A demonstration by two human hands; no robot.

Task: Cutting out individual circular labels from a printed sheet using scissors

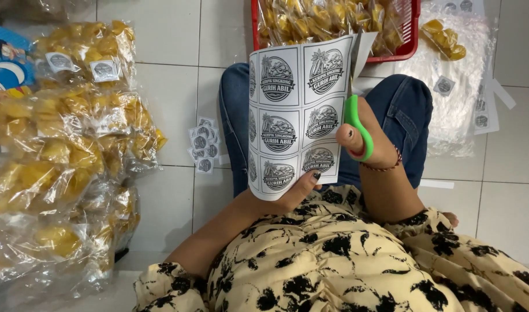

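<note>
- Right hand [373, 141]: thumb and fingers are through the loops of green-handled scissors [357, 128], closed round the handles. The blades are hidden behind the paper, so whether they are apart or together cannot be told.
- Left hand [287, 193]: pinches the lower edge of a printed label sheet [296, 115], thumb on the front face, fingers behind.
- Relation: the sheet stands upright over the lap, long axis running away from the body. The scissors meet its right edge near mid-height, so the right hand is the nearer one to that edge; the left hand supports from below.
- Red plastic basket [416, 23], beyond the knees: holds clear bags of yellow chips.
- Pile of bagged yellow chips [68, 150], on the tiled floor to the left; some bags carry small labels.
- Cut labels [204, 144]: a small heap on the floor beside the left knee.
</note>
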